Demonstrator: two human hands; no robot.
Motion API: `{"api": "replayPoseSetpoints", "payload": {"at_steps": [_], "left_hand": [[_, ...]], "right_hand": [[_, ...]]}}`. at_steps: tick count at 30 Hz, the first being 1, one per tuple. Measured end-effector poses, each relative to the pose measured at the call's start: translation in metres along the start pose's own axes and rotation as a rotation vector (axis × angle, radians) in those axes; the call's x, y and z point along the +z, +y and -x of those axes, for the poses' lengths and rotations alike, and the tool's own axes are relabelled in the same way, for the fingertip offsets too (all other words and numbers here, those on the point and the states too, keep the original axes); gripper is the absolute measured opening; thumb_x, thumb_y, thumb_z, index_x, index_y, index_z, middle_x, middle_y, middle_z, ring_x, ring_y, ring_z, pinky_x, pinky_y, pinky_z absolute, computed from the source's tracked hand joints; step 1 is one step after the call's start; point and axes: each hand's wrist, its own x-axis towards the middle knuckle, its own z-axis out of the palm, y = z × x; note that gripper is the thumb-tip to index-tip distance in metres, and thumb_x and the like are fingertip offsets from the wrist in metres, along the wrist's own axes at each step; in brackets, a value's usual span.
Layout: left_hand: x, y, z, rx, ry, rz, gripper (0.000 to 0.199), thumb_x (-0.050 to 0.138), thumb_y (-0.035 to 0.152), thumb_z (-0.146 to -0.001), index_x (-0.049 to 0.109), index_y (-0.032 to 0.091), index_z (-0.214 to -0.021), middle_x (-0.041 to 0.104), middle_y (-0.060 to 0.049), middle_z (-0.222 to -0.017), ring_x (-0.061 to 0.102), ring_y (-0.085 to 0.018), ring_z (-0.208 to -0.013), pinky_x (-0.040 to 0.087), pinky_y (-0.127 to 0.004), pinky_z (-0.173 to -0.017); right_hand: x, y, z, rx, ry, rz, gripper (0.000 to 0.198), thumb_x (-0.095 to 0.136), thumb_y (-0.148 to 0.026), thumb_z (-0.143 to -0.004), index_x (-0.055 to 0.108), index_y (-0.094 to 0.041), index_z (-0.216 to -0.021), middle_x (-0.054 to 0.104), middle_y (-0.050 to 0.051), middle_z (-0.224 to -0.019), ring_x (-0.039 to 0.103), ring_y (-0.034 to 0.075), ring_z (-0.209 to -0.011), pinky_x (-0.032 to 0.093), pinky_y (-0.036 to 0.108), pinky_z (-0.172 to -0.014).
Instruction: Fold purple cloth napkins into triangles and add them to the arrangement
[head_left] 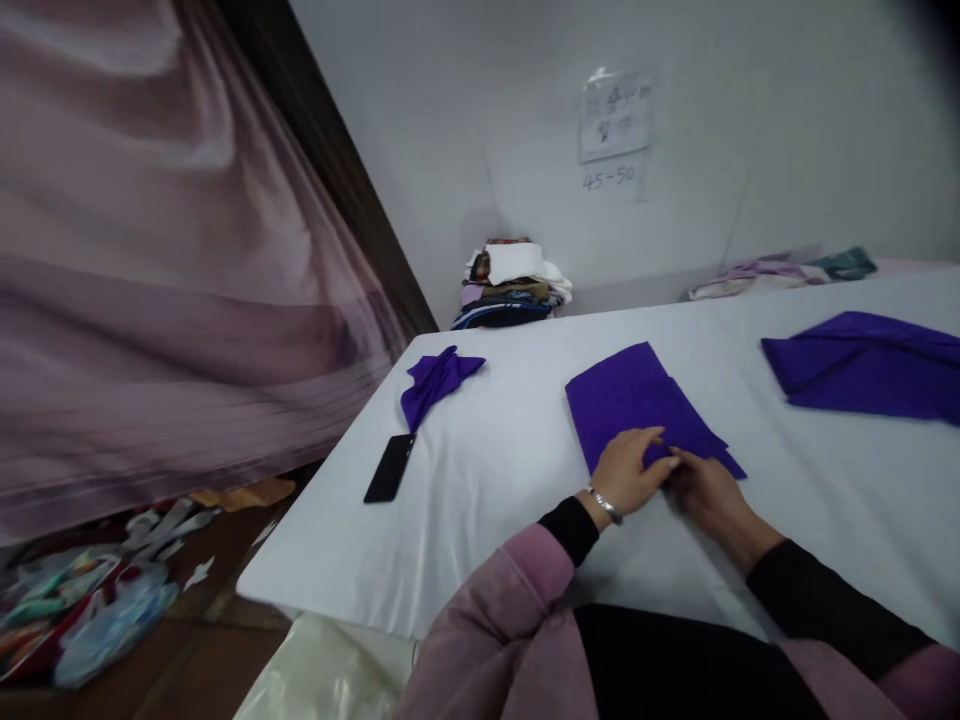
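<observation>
Purple cloth (619, 395) lies folded on the white table (480, 460), right of middle. Left hand (631, 470) is at its near edge, fingers half curled; right hand (709, 492) just beside, fingers bent in. Too blurry to tell if either actually grips fabric. Larger purple piece (870, 368) far right. Purple scrap (439, 380) on the left, black phone (389, 468) on its near side.

the head camera looks forward and down, close over the white table (480, 490), facing a wall (720, 120).
</observation>
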Motion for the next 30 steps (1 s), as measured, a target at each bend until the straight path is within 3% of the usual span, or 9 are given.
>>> {"api": "replayPoseSetpoints", "payload": {"at_steps": [3, 7, 14, 19, 23, 30], "left_hand": [[0.004, -0.022, 0.024, -0.042, 0.048, -0.105, 0.038, 0.056, 0.031, -0.084, 0.053, 0.019, -0.119, 0.058, -0.009, -0.119, 0.05, -0.022, -0.113, 0.04, -0.043, -0.1], [0.004, -0.041, 0.047, -0.023, -0.003, -0.237, 0.042, 0.059, 0.022, -0.079, 0.052, 0.02, -0.121, 0.052, -0.009, -0.127, 0.042, -0.025, -0.122, 0.035, -0.049, -0.104], [0.007, -0.047, 0.056, -0.033, -0.01, -0.396, 0.041, 0.055, 0.01, -0.076, 0.056, 0.019, -0.115, 0.053, -0.009, -0.124, 0.043, -0.027, -0.121, 0.037, -0.05, -0.103], [0.007, -0.048, 0.053, -0.024, 0.01, -0.424, 0.035, 0.056, 0.009, -0.075, 0.059, 0.018, -0.109, 0.056, -0.009, -0.118, 0.046, -0.026, -0.116, 0.04, -0.047, -0.099], [0.004, -0.047, 0.054, -0.053, 0.044, -0.428, 0.034, 0.054, 0.007, -0.073, 0.058, 0.019, -0.104, 0.057, -0.008, -0.11, 0.049, -0.024, -0.108, 0.043, -0.044, -0.094], [0.001, -0.041, 0.055, -0.118, 0.066, -0.464, 0.02, 0.053, 0.005, -0.071, 0.056, 0.02, -0.084, 0.055, -0.006, -0.095, 0.049, -0.022, -0.096, 0.045, -0.039, -0.085]], "right_hand": [[-0.014, -0.008, 0.002, 0.058, 0.11, -0.211, 0.023, 0.069, -0.015, -0.065, 0.061, -0.024, -0.084, 0.07, -0.001, -0.082, 0.067, 0.019, -0.079, 0.059, 0.029, -0.066], [-0.024, -0.019, 0.005, 0.169, 0.091, -0.28, 0.021, 0.064, -0.013, -0.074, 0.061, -0.024, -0.093, 0.071, -0.001, -0.088, 0.067, 0.017, -0.082, 0.058, 0.028, -0.07], [-0.058, -0.041, 0.005, 0.21, 0.078, -0.066, 0.015, 0.061, -0.014, -0.079, 0.059, -0.018, -0.093, 0.071, 0.005, -0.083, 0.068, 0.017, -0.07, 0.059, 0.032, -0.068], [-0.077, -0.056, 0.004, 0.219, 0.139, 0.257, 0.036, 0.063, -0.014, -0.077, 0.052, -0.015, -0.111, 0.07, 0.006, -0.069, 0.067, 0.017, -0.059, 0.053, 0.023, -0.049], [-0.087, -0.063, 0.0, 0.166, 0.079, 0.476, 0.049, 0.064, -0.014, -0.075, 0.048, -0.013, -0.121, 0.066, 0.003, -0.058, 0.061, 0.014, -0.048, 0.045, 0.02, -0.04], [-0.089, -0.067, -0.008, 0.039, 0.049, 0.52, 0.043, 0.069, -0.014, -0.069, 0.057, -0.016, -0.11, 0.063, -0.001, -0.057, 0.058, 0.013, -0.047, 0.043, 0.021, -0.04]]}}
